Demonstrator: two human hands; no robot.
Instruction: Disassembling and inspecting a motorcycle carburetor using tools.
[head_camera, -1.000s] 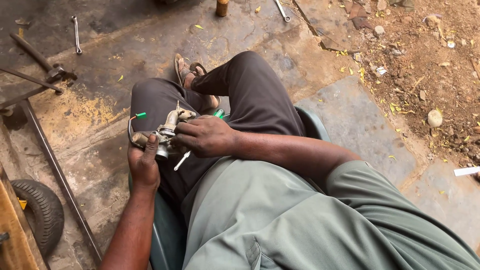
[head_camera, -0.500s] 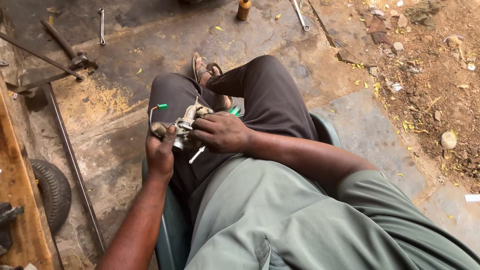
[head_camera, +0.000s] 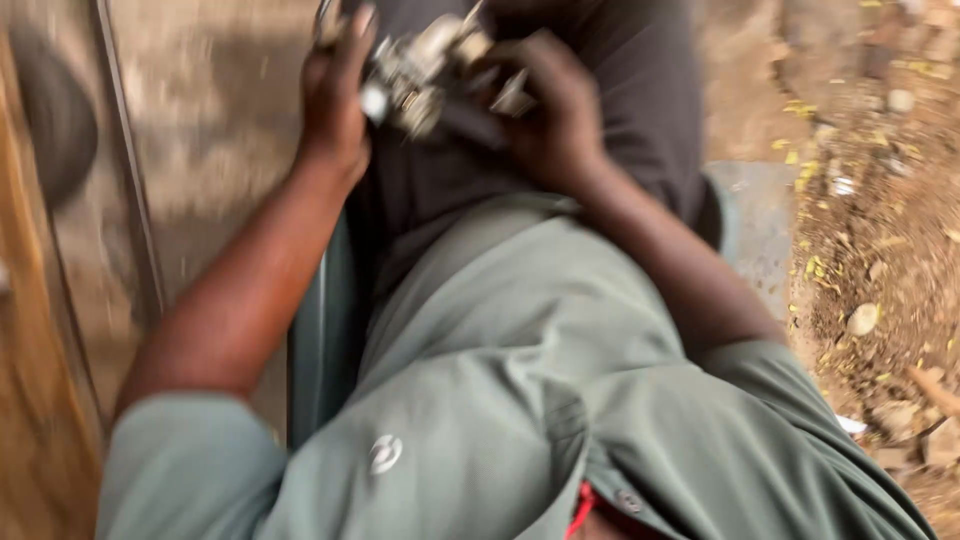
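The picture is blurred by motion. A small grey metal engine part (head_camera: 425, 75) rests on my lap near the top edge, over dark trousers (head_camera: 620, 120). My left hand (head_camera: 335, 95) grips its left side. My right hand (head_camera: 545, 110) closes on its right side, fingers curled around it. Both forearms reach up from my green shirt (head_camera: 500, 400), which fills the lower half of the view. The upper part of the metal piece is cut off by the frame edge.
I sit on a green seat (head_camera: 320, 340). To the left lie a concrete floor (head_camera: 210, 150), a thin metal rod (head_camera: 125, 160), a dark tyre (head_camera: 55, 115) and a wooden plank (head_camera: 30, 400). Dirt with stones (head_camera: 870, 250) lies to the right.
The camera has dropped sharply downward and closer, so my hands and the metal part now sit at the top edge. The sandal, tools and far floor have left view.
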